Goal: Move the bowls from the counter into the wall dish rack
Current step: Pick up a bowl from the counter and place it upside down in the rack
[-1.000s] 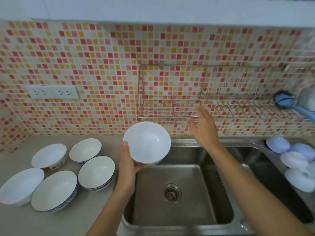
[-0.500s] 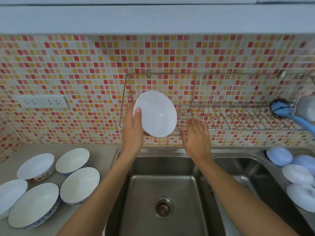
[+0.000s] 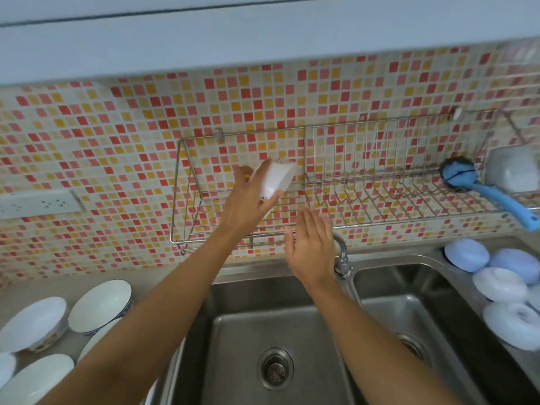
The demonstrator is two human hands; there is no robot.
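the left hand (image 3: 248,200) holds a white bowl (image 3: 276,179) tipped on its edge, its fingers clamped around the bowl's rim and outer wall, inside the left section of the wire wall dish rack (image 3: 321,182). the bowl sits at the fingertips, just above the rack's bottom wires; whether it touches them cannot be told. the right hand (image 3: 311,247) hangs below and to the right of those fingers, empty, fingers spread loosely apart and pointing up, in front of the rack's lower front edge and above the faucet (image 3: 342,258). well below and to the left of the left hand's fingers, more white bowls (image 3: 100,306) stand on the counter (image 3: 175,276). far to the right of the right hand's fingers, a blue dish brush (image 3: 479,185) rests in the rack.
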